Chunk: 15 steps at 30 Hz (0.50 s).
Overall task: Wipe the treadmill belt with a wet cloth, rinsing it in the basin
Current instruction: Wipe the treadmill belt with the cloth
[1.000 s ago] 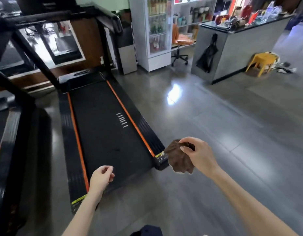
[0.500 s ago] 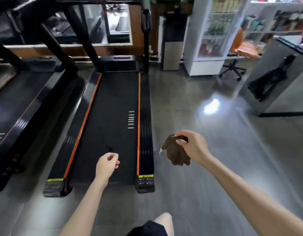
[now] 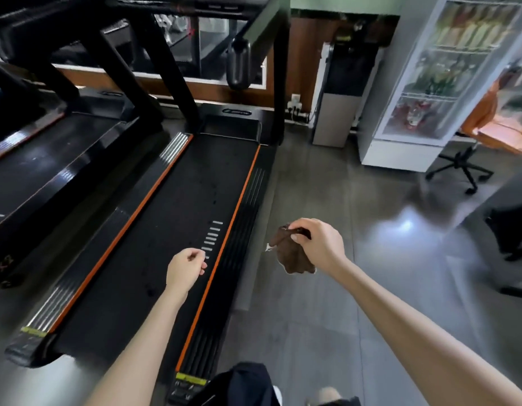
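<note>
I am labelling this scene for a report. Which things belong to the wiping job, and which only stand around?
For the job: brown cloth, gripped by the right hand; treadmill belt. The basin is not in view.
Just around: second treadmill, drinks fridge, office chair, water dispenser.

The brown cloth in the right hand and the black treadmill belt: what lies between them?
In the head view, between the cloth and the belt lie an orange stripe and the ribbed black side rail.
</note>
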Available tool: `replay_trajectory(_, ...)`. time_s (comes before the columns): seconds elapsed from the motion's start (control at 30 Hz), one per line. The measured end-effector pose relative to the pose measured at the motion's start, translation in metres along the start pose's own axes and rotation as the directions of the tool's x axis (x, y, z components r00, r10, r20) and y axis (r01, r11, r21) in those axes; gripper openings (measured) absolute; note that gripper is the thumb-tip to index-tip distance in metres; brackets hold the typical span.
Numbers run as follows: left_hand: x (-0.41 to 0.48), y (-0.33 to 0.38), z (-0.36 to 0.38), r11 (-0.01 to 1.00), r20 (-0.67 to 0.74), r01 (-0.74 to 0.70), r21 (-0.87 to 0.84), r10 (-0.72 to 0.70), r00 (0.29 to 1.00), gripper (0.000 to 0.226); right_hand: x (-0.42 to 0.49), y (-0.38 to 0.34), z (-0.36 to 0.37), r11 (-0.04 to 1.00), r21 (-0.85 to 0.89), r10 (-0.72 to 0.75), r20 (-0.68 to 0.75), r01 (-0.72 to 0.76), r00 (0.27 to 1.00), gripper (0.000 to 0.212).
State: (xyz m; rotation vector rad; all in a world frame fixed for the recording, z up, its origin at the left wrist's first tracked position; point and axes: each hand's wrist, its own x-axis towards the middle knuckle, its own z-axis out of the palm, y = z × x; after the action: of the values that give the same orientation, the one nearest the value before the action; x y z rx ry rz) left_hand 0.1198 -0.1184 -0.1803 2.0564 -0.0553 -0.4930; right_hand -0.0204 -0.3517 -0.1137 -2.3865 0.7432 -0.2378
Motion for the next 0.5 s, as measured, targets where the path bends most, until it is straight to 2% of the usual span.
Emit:
replay_trajectory(0.17,0.043,0.058,0.087,0.999,-0.061,0.045,-0.01,-0.045,0.997,0.015,0.113,0.065,-0.047,0.995,0.003,-0.096,0.072,0.096,0.993,0.018)
replay_trajectory(0.3,0.089,0.093,0.162,0.994,-0.179,0.088,-0.059,-0.097,0.979,0.021,0.214,0.116,-0.072,0.972,-0.024,-0.228,0.135,0.233,0.964,0.019)
replay_trajectory(0.5,0.142,0.137,0.249,0.964,-0.393,0.23,-0.134,-0.265,0.881,0.02,0.365,0.168,-0.095,0.908,-0.053,-0.385,0.286,0.416,0.878,0.018)
